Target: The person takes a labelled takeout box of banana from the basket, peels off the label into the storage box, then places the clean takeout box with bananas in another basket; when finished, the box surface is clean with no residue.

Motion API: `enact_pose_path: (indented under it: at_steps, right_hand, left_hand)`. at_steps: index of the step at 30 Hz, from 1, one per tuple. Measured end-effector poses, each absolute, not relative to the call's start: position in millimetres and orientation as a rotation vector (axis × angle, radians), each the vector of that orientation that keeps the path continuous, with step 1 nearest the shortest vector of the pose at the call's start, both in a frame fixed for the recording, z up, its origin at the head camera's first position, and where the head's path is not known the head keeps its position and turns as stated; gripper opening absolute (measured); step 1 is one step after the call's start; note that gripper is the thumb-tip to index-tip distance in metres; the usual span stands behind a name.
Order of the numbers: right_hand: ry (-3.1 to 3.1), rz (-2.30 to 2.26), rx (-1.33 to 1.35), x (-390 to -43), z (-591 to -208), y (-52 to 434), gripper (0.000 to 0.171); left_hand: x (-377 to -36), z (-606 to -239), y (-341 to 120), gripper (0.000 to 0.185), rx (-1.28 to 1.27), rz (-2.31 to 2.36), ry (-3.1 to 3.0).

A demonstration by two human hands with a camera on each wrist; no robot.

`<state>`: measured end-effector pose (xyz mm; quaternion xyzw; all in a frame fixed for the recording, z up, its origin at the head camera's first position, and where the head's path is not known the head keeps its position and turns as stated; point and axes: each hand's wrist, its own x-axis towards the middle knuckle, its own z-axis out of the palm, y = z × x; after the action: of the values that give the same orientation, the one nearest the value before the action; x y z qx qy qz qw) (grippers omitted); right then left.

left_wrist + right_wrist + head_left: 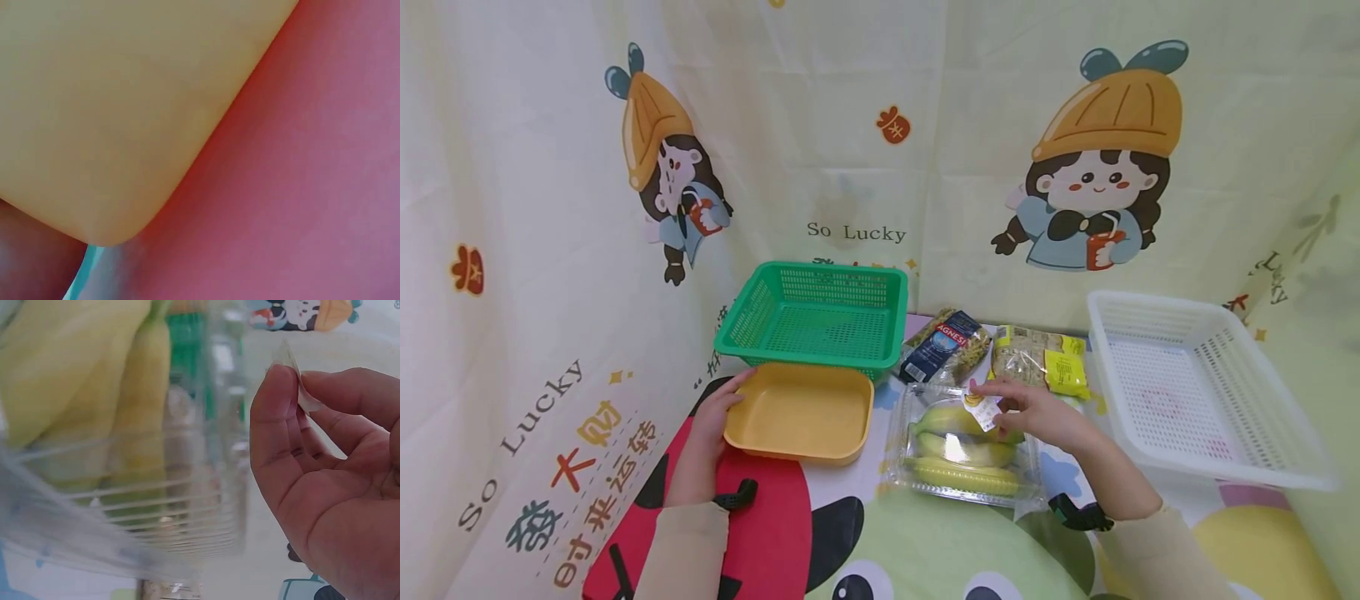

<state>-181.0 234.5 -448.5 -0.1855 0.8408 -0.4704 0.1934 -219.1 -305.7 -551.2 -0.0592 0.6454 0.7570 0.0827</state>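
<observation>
My left hand (706, 425) grips the left side of a yellow plastic tray (801, 412), fingers at its rim. In the left wrist view the tray's wall (125, 112) fills the upper left over a red printed patch. Over the back right of a clear plastic clamshell box (898, 450), my right hand (1048, 417) pinches a small white label (982, 410) between thumb and fingertips. Inside the box lie yellow-green bananas (962, 450) and a corn cob (966, 477). The right wrist view shows the pinched label (305, 397) edge-on beside the box.
A green basket (820, 360) stands behind the tray. A bag of Agnesi pasta (946, 346) and a yellow-labelled clear bag (1039, 360) lie behind the clamshell. To the right is a white basket (1165, 400). Printed cloth covers the table and hangs around it.
</observation>
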Motion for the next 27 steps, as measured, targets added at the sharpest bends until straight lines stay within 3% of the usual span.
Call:
enact_pose_path:
  at_steps: [10,27]
  right_hand:
    - [2.344,-1.250,-0.667,-207.2,-416.0,211.0,0.046]
    - [2.128,-1.268,-0.745,-248.4,-409.0,116.7,0.043]
  left_hand:
    - [-208.8,-558.9,-310.7,0.052,0.073,2.440,1.659]
    - [-213.9,-563.7,-308.5,0.052,0.085,2.426,1.672]
